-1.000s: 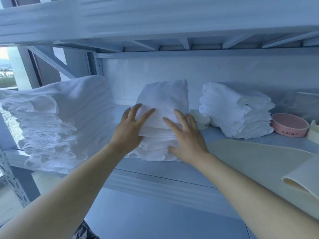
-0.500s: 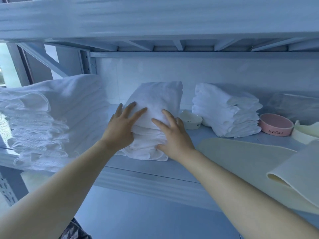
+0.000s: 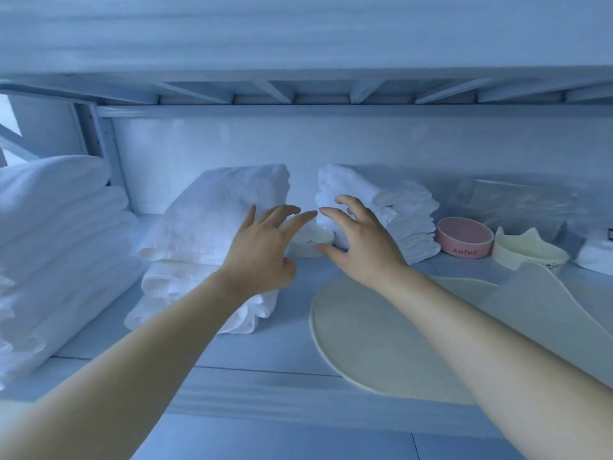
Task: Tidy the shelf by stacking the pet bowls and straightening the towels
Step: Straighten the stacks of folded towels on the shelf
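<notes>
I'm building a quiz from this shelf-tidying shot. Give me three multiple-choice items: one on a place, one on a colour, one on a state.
1. Where does the small white bowl stand?
A. On top of a towel stack.
B. Between the middle towel stack and the right towel stack.
C. Inside another bowl.

2. What colour is the lettered bowl to the right of the right towel stack?
A. Green.
B. Black.
C. Pink.

3. How are the left hand and right hand?
A. Open, gripping nothing.
B. Both grip a towel.
C. Each holds a bowl.

Answers: B, it sits in the gap between them; C, its wall is pink; A, the fingers are spread on either side of the small white bowl, not closed on it.
</notes>
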`<state>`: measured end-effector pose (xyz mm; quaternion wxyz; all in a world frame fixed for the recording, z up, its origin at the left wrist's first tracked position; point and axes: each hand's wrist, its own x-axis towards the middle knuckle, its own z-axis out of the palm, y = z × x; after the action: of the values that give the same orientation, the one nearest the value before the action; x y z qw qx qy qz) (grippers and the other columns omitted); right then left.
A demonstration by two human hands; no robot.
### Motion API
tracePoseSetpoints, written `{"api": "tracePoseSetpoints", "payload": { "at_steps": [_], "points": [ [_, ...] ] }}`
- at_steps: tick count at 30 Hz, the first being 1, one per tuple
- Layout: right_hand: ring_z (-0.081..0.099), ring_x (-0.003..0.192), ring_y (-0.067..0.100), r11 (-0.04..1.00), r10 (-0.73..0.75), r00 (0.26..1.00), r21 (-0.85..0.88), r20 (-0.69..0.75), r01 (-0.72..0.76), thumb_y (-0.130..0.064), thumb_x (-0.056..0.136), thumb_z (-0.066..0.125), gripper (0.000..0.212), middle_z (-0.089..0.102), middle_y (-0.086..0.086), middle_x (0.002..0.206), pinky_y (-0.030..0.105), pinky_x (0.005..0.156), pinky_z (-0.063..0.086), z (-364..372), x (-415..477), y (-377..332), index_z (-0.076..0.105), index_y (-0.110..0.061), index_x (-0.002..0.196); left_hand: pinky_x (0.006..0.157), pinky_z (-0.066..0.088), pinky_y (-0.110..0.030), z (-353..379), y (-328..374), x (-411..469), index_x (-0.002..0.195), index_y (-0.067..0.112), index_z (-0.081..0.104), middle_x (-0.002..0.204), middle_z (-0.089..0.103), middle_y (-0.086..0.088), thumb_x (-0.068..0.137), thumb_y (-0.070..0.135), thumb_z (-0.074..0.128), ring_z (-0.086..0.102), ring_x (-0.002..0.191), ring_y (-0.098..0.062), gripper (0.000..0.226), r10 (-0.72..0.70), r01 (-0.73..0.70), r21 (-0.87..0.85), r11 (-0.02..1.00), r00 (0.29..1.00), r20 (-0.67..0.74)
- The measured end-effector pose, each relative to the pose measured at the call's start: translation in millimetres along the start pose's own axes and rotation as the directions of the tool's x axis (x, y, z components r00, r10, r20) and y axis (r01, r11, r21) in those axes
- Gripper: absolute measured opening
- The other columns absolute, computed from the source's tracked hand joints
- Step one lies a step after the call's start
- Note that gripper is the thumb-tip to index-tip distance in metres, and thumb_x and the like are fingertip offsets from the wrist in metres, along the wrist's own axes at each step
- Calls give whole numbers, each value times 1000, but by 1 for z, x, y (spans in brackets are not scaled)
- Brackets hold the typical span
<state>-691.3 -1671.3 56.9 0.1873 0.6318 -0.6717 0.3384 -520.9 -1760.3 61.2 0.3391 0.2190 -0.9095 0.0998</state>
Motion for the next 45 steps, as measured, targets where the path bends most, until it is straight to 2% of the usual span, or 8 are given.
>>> {"api": "tracePoseSetpoints", "payload": {
  "at_steps": [3, 7, 14, 20, 27, 35, 39, 45],
  "points": [
    [37, 128, 20, 998, 20, 1000, -57, -3, -20, -38, 83, 64, 55, 29, -4, 145, 38, 92, 46, -19, 7, 32, 43, -29, 133, 107, 32, -44, 17, 20, 25, 139, 28, 36, 136, 46, 2, 64, 11, 54, 44, 123, -22, 80, 3, -3, -50, 999, 1000, -7],
    [39, 127, 19, 993, 24, 1000, -113, -9, -25, -38, 83, 64, 55, 31, -2, 144, 27, 88, 41, -37, 14, 77, 44, -27, 133, 81, 38, -27, 46, 46, 61, 138, 28, 38, 135, 45, 3, 73, 17, 57, 47, 118, -21, 69, -5, 0, -96, 995, 999, -51],
    [38, 129, 22, 996, -6, 998, -85, 55, 11, -34, 78, 70, 65, 33, 1, 143, 34, 98, 39, -49, 20, 165, 41, -20, 135, 81, 49, -38, 105, 88, 114, 138, 32, 33, 147, 26, 2, 74, 28, 67, 39, 125, -27, 72, -101, 97, -168, 981, 995, -17],
    [12, 139, 27, 988, -49, 979, -132, 196, 76, -39, 60, 82, 108, 6, -1, 153, 51, 104, 36, -39, 30, 227, 15, -33, 144, 89, 46, -45, 148, 110, 151, 142, 42, 18, 152, -5, -2, 54, 39, 83, 10, 137, -36, 109, -211, 217, -111, 970, 975, 65],
    [-10, 141, 34, 979, -47, 944, -173, 325, 109, -28, 57, 85, 131, -27, -17, 146, 57, 98, 40, -19, 37, 262, -17, -54, 134, 81, 51, -40, 184, 106, 145, 141, 44, 10, 142, -1, 7, 57, 23, 76, 20, 127, -41, 109, -214, 216, -26, 976, 976, 41],
    [24, 125, 30, 991, -125, 980, -20, 155, 129, -20, 54, 72, 97, 13, 1, 142, 42, 78, 52, -3, 35, 266, 25, -36, 137, 98, 43, -42, 183, 90, 141, 139, 34, 33, 143, 16, -10, 57, 11, 70, 28, 123, -39, 93, -134, 137, -102, 985, 990, 36],
    [26, 119, 30, 975, -90, 989, -192, 120, 112, -28, 56, 73, 95, 11, -3, 136, 30, 59, 46, -5, 23, 256, 19, -39, 134, 96, 39, -32, 178, 80, 138, 135, 32, 39, 142, 19, -8, 56, 10, 72, 34, 120, -32, 88, -84, 91, -181, 979, 996, 43],
    [27, 119, 32, 940, -43, 992, -331, 121, 81, -33, 63, 73, 94, 6, 0, 136, 28, 59, 43, -5, 10, 238, 15, -35, 137, 75, 42, -22, 177, 59, 146, 138, 36, 30, 146, 11, -1, 56, 11, 73, 47, 104, -23, 96, -37, 52, -137, 989, 994, 105]
  ]
}}
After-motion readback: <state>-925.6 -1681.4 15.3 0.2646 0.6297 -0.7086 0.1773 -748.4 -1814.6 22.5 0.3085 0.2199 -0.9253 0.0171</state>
